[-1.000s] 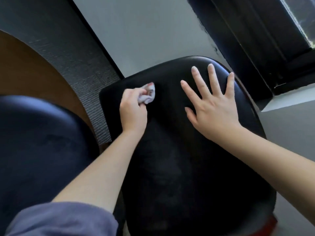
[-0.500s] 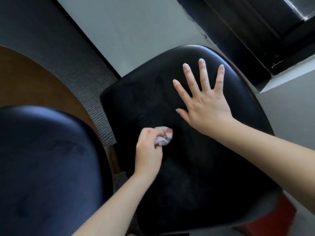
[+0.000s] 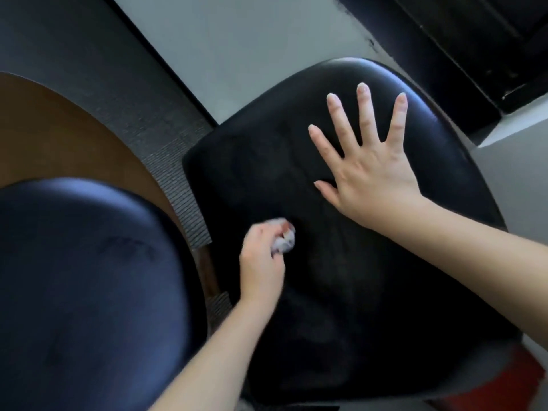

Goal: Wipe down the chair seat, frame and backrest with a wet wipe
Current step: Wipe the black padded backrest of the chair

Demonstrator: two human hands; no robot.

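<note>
Left hand (image 3: 261, 262) pinches the balled wet wipe (image 3: 284, 243) against the chair seat (image 3: 341, 321), near its left edge; blurred. Right hand (image 3: 369, 173) lies spread flat on the seat's far half. Work overlapping strokes, press firmly, brace with your right palm, then wipe under it.

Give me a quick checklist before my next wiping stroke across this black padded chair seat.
1. Crumpled white wet wipe in left hand: ok, fingers curled round it.
2. Wipe touching black padded chair seat: cannot tell, blurred.
3. Right hand steadying seat: ok, flat, fingers spread.
4. Seat patch under right hand free to wipe: not ok, hand covers it.
5. Frame and backrest wiped: cannot tell, out of view.
</note>
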